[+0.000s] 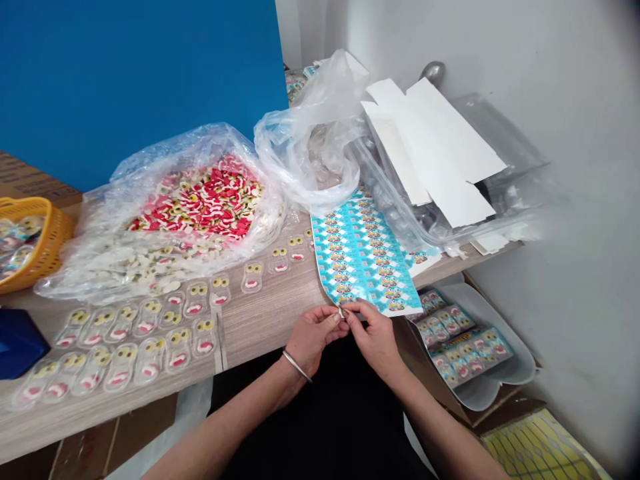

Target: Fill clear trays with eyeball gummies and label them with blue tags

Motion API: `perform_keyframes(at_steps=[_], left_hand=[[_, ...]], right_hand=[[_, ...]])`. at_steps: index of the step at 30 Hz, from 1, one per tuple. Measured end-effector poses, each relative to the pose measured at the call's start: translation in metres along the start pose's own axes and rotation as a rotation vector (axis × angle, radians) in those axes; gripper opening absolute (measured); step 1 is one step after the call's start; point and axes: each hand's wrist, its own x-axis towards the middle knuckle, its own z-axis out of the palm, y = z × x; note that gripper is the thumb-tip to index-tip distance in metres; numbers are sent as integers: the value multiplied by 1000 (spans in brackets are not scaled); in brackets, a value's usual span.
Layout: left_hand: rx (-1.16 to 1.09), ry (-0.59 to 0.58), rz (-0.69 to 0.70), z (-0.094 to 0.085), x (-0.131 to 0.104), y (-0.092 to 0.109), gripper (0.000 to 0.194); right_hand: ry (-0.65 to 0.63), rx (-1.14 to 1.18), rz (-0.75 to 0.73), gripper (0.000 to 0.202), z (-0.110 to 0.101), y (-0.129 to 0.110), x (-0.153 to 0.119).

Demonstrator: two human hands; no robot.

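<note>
My left hand, with a bangle on its wrist, is closed in a pinch at the table's front edge. Touching it, my right hand pinches too. A small whitish piece shows between the fingertips, too small to name. Just beyond the hands lies a blue sticker sheet with rows of colourful labels, its near corner beside the fingers. Clear plastic trays holding yellow eye pieces and red-and-white mouth pieces stand in rows at the left; a single such tray is nearer the sheet.
An open plastic bag of loose red, white and yellow pieces lies behind the trays. An orange basket is at far left, white cards at back right. Below right, a box holds packed trays.
</note>
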Motion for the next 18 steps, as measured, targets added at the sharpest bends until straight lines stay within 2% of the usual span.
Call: perform_keyframes(at_steps=[7,13,18], left_hand=[[96,17,124,-4,7,-5,23],[281,13,198,-4,12,-9,14],[233,11,200,-1,15,-14,17]], right_hand=[[-41,-25,-86,18,0,0,-4],[-14,-18,-56,15,1,-1,-2],[42,-52,3,16,5,-6,-1]])
